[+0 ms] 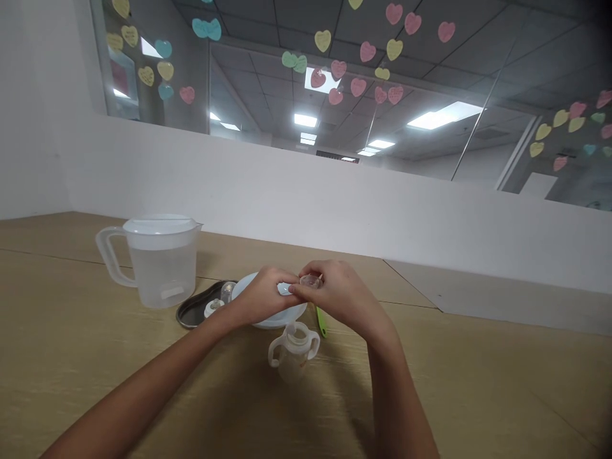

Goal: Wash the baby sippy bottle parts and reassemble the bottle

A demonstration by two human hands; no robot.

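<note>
Above a pale blue basin (278, 319), both hands meet around a small clear round cap-like piece (310, 281). My right hand (337, 294) holds it between curled fingers and thumb. From the other side, my left hand (268, 296) is closed, its fingertips at the left edge of the piece; their exact grip is partly hidden. Below the hands stands an uncapped translucent baby bottle (293, 364) with two side handles. A green handle (321, 322) of some tool shows under my right hand, the rest of it hidden.
To the left stands a lidded translucent pitcher (162, 271) with liquid in it. A dark metal kidney tray (187, 316) holds a white bottle collar (213, 307) and a clear dome-shaped cap (228, 292). Behind the wooden table (478, 382) rises a white wall (306, 197) with windows.
</note>
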